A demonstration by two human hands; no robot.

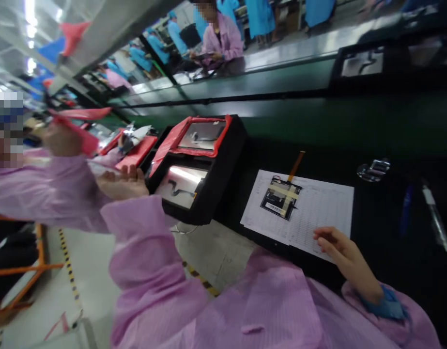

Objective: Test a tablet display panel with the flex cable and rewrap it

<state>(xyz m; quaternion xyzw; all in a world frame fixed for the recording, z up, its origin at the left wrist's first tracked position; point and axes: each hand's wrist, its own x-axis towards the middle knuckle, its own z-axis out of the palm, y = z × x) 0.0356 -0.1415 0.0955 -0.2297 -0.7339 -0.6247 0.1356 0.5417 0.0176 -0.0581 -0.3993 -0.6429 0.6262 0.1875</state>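
Note:
My left hand [123,184] reaches out to the left, palm up, its fingers loosely spread and holding nothing. It is beside a black foam tray [223,167] that carries metal-backed display panels [183,182], one framed in red film [170,140]. Over the lower right corner of a printed paper sheet [321,208] hovers my right hand [341,254], fingers slightly bent, thumb apart, nothing in it. On the sheet lies a small dark electronic module [280,198] with yellowish tape, a barcode label and an orange flex cable [296,166] pointing away.
At the left a co-worker's hand [63,138] holds red film, close to my left hand. A clear plastic piece [374,170], a blue pen [406,208] and a marker [436,215] lie right of the sheet. A green conveyor belt [288,114] runs behind; people sit beyond.

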